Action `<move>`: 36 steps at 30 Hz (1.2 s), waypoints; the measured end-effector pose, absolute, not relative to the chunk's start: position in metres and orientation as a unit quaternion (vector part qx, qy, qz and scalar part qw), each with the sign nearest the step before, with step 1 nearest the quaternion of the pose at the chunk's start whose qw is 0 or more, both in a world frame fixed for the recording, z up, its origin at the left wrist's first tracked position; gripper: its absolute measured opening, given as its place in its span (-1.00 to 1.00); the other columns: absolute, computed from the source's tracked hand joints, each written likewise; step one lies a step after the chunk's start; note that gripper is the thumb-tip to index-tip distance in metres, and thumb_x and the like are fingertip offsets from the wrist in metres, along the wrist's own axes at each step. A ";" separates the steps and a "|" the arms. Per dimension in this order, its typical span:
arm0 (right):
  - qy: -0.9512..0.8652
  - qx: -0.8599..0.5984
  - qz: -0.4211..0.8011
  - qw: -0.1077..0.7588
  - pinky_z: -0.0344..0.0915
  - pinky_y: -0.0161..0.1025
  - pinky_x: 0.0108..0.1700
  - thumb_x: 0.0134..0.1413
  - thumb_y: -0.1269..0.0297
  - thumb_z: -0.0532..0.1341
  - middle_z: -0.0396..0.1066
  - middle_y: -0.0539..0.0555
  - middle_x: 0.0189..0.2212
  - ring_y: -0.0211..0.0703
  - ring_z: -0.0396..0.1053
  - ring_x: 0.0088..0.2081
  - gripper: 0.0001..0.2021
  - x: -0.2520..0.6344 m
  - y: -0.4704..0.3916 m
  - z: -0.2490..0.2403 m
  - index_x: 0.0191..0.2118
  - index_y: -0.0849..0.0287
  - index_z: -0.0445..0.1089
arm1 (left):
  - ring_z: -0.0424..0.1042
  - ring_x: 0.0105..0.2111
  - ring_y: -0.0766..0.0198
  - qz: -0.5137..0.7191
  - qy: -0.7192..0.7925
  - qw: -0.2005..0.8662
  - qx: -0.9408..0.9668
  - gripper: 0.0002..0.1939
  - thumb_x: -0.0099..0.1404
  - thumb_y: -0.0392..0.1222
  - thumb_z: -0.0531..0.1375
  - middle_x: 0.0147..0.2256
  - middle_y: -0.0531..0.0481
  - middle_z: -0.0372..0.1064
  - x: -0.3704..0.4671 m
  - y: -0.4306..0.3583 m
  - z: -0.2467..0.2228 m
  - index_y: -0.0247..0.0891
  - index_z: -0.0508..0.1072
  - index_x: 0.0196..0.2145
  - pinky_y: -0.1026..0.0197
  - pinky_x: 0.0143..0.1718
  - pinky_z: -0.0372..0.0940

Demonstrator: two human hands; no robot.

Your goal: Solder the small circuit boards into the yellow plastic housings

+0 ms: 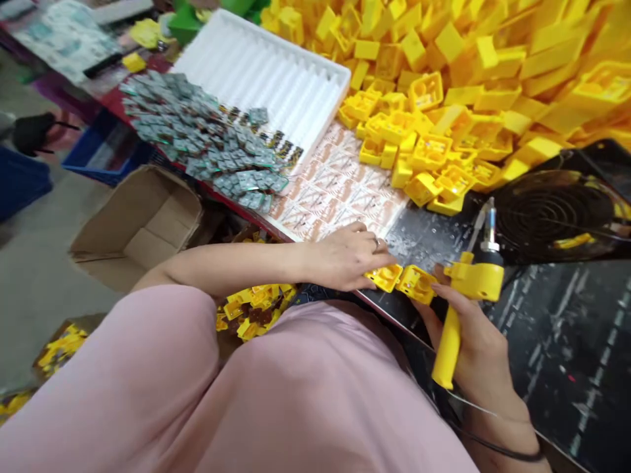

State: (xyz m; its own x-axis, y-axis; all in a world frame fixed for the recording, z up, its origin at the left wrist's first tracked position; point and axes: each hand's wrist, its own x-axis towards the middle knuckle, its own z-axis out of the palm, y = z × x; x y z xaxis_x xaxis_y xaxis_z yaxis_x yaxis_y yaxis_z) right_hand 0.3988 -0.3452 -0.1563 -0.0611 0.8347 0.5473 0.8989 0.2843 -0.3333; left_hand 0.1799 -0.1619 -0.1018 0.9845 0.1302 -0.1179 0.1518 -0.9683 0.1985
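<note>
My left hand point(345, 256), with a ring on one finger, is closed over a small yellow plastic housing point(387, 278) at the table's near edge. Right beside it is a second open yellow housing point(415, 284), with the fingertips of my right hand point(480, 345) against it. That same hand is wrapped round a yellow-handled soldering gun point(476, 279), whose metal tip points up and away from me. A thin cable hangs from the handle's lower end. My palm and part of the grip hide each other, and small parts inside the housings are too blurred to name.
Many yellow housings point(428, 151) are heaped at the back right, near a black fan point(547, 210). Grey-green circuit boards point(197, 135) lie piled at left by a white ribbed tray point(266, 72). A cardboard box point(142, 223) stands below the table edge.
</note>
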 end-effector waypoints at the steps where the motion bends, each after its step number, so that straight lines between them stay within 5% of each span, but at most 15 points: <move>1: -0.729 -0.592 -0.055 0.338 0.57 -0.18 0.03 0.25 0.40 0.42 0.52 0.21 0.19 0.01 0.61 0.04 -0.43 0.401 -0.343 -0.157 0.32 0.12 0.32 | 0.53 0.05 0.02 -0.060 0.075 0.104 0.990 -0.47 0.49 0.03 0.22 0.14 -0.13 0.54 0.178 -0.163 -0.102 -0.26 0.41 0.30 -0.03 0.09 0.25; 15: -0.712 -0.616 -0.088 0.324 0.55 -0.19 0.02 0.33 0.26 0.36 0.56 0.21 0.13 0.02 0.63 -0.01 -0.51 0.399 -0.314 -0.145 0.31 0.17 0.34 | 0.57 -0.05 0.15 0.102 0.005 0.064 0.993 -0.57 0.53 -0.02 0.20 0.22 -0.21 0.47 0.198 -0.185 -0.121 -0.24 0.50 0.24 0.12 -0.13 0.45; 18: -0.715 -0.609 -0.065 0.337 0.55 -0.23 0.04 0.33 0.24 0.36 0.57 0.19 0.12 -0.01 0.62 0.01 -0.53 0.402 -0.312 -0.145 0.28 0.17 0.35 | 0.55 -0.03 0.10 0.139 0.074 -0.001 0.988 -0.60 0.57 0.04 0.09 0.02 -0.19 0.59 0.184 -0.154 -0.104 -0.27 0.58 0.06 0.11 -0.17 0.43; 21: -0.705 -0.616 -0.057 0.347 0.51 -0.18 0.13 0.26 0.25 0.43 0.55 0.20 0.15 0.02 0.60 0.08 -0.48 0.402 -0.317 -0.144 0.27 0.17 0.35 | 0.53 -0.14 0.10 0.089 0.227 -0.118 0.963 -0.66 0.50 -0.30 0.02 -0.36 -0.06 0.54 0.144 -0.102 -0.081 -0.24 0.56 -0.30 0.06 -0.16 0.33; 26: -0.731 -0.584 -0.036 0.352 0.48 -0.08 0.18 0.21 0.26 0.46 0.51 0.21 0.20 0.09 0.56 0.14 -0.39 0.399 -0.326 -0.143 0.30 0.17 0.31 | 0.39 -0.10 0.03 0.040 0.369 -0.170 0.913 -0.71 0.30 0.07 0.24 -0.27 -0.13 0.53 0.089 -0.053 -0.082 -0.23 0.54 -0.31 -0.16 0.01 0.29; 31: -0.753 -0.567 -0.043 0.331 0.53 -0.06 -0.03 0.20 0.18 0.47 0.56 0.22 0.09 0.12 0.60 0.01 -0.39 0.398 -0.327 -0.141 0.29 0.13 0.32 | 0.34 -0.09 0.09 0.086 0.440 -0.065 0.892 -0.64 0.45 0.04 0.08 -0.25 -0.07 0.58 0.081 -0.052 -0.088 -0.17 0.56 -0.33 -0.25 0.10 0.29; 36: -0.776 -0.553 -0.013 0.304 0.52 0.03 -0.08 0.21 -0.02 0.44 0.60 0.12 -0.14 0.12 0.61 -0.16 -0.43 0.399 -0.332 -0.147 0.25 0.03 0.36 | 0.43 -0.38 0.33 0.271 0.486 0.235 0.797 -0.73 0.26 0.05 0.26 -0.36 0.03 0.60 0.078 -0.033 -0.048 -0.22 0.52 -0.35 0.03 -0.20 0.49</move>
